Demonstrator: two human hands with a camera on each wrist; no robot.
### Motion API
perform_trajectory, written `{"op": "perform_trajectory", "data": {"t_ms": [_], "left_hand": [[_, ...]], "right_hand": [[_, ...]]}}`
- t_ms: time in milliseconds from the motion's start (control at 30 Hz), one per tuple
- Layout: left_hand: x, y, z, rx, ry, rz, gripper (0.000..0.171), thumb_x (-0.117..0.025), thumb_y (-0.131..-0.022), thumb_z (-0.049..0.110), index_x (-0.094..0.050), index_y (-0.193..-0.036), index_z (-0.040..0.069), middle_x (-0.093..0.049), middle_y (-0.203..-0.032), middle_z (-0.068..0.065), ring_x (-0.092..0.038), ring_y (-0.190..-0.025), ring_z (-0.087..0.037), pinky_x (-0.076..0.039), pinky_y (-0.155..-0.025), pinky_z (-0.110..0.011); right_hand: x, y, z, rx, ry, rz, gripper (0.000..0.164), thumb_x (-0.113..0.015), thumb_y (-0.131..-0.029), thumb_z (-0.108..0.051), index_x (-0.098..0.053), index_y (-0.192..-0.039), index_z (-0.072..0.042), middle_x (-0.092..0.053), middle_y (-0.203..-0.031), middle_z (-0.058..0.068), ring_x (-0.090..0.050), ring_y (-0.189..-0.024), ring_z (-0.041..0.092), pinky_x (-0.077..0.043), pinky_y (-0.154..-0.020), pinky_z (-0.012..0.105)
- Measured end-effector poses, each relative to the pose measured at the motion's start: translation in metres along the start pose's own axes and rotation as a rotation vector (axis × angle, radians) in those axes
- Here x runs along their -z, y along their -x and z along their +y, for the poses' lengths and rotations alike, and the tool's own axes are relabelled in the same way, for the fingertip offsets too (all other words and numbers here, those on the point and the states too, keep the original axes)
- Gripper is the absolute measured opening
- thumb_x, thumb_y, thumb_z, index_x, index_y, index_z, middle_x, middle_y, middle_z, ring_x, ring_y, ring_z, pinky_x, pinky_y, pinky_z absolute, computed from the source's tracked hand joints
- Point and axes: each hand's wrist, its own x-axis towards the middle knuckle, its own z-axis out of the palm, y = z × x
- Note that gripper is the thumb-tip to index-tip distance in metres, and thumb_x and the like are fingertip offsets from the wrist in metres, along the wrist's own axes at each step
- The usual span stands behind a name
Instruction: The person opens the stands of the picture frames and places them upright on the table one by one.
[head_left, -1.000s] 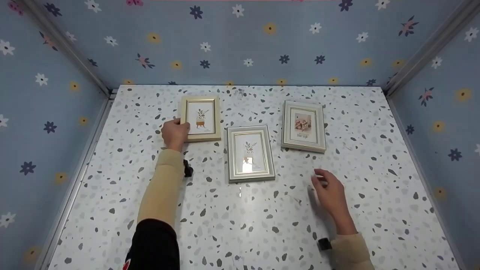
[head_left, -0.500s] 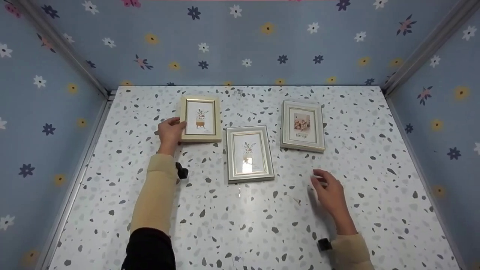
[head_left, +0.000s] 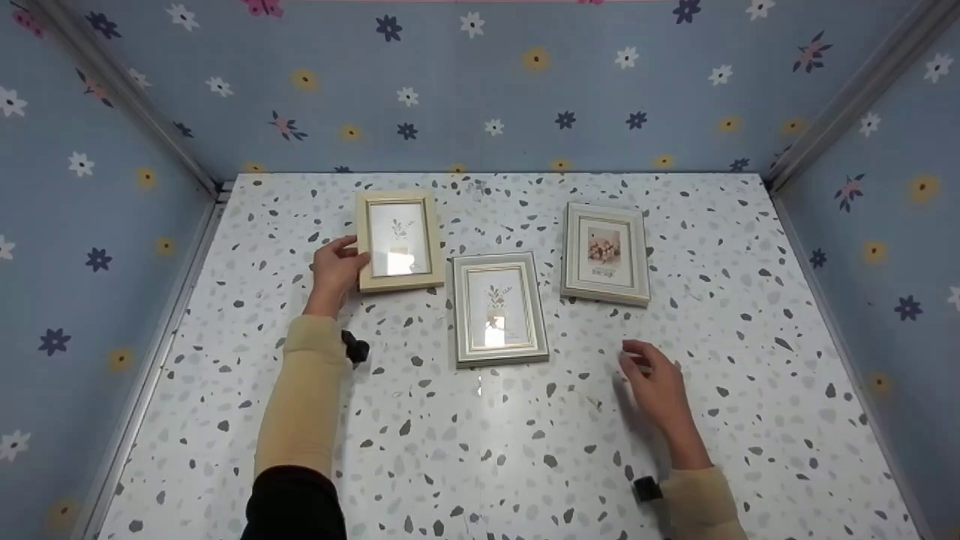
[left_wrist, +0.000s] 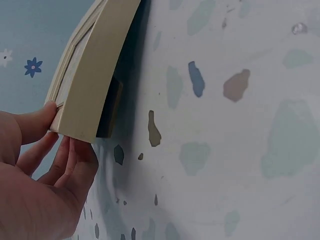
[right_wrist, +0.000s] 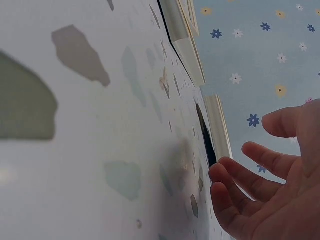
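Note:
At the back left, my left hand [head_left: 337,271] pinches the left edge of a cream picture frame [head_left: 363,240], thumb on its front and fingers underneath. The left wrist view has this cream picture frame [left_wrist: 92,75] tilted, its held side raised off the table over a dark gap. A silver-grey picture frame [head_left: 495,300] lies flat at the middle, with a glare on its glass. Another pale picture frame [head_left: 604,253], holding a pink flower picture, lies at the back right. My right hand [head_left: 660,382] holds nothing, fingers loosely bent, in front of that pale frame.
The white speckled table [head_left: 480,450] is bounded by blue flowered panels [head_left: 450,90] at the back and both sides. Metal rails [head_left: 135,97] run along the corners. A small black device [head_left: 355,347] sits at the left wrist.
The cream picture frame's left side has risen and the frame now tilts, with a glare appearing on its glass. My left hand has shifted slightly left. The right hand has hardly moved.

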Motion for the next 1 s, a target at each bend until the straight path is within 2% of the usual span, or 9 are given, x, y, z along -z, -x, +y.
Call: {"op": "perform_trajectory", "data": {"t_ms": [367, 700, 1000], "left_hand": [[0.007, 0.013, -0.003, -0.032, 0.081, 0.029, 0.054, -0.067, -0.096, 0.010, -0.050, -0.147, 0.014, -0.054, -0.130, -0.012, -0.062, -0.102, -0.020, -0.055, -0.083, -0.028], [0.014, 0.027, -0.012, -0.128, 0.190, 0.038, 0.053, -0.068, -0.094, 0.006, -0.053, -0.145, 0.015, -0.054, -0.127, -0.011, -0.062, -0.103, -0.020, -0.055, -0.086, -0.029], [0.012, 0.049, -0.010, -0.187, 0.236, 0.027, 0.054, -0.070, -0.093, 0.006, -0.055, -0.144, 0.015, -0.056, -0.126, -0.011, -0.064, -0.102, -0.018, -0.055, -0.082, -0.027]], "right_hand": [[-0.001, 0.000, -0.004, 0.002, 0.000, -0.011, 0.037, -0.055, -0.104, -0.024, -0.058, -0.135, -0.004, -0.060, -0.132, 0.015, -0.057, -0.118, 0.030, -0.046, -0.100, 0.047], [-0.005, 0.004, -0.004, -0.008, -0.027, -0.011, 0.039, -0.056, -0.103, -0.028, -0.058, -0.135, -0.005, -0.060, -0.132, 0.014, -0.058, -0.117, 0.029, -0.049, -0.098, 0.044], [-0.006, 0.003, -0.006, 0.014, -0.017, 0.002, 0.038, -0.057, -0.103, -0.027, -0.059, -0.134, -0.004, -0.061, -0.130, 0.014, -0.059, -0.115, 0.028, -0.049, -0.097, 0.044]]}}
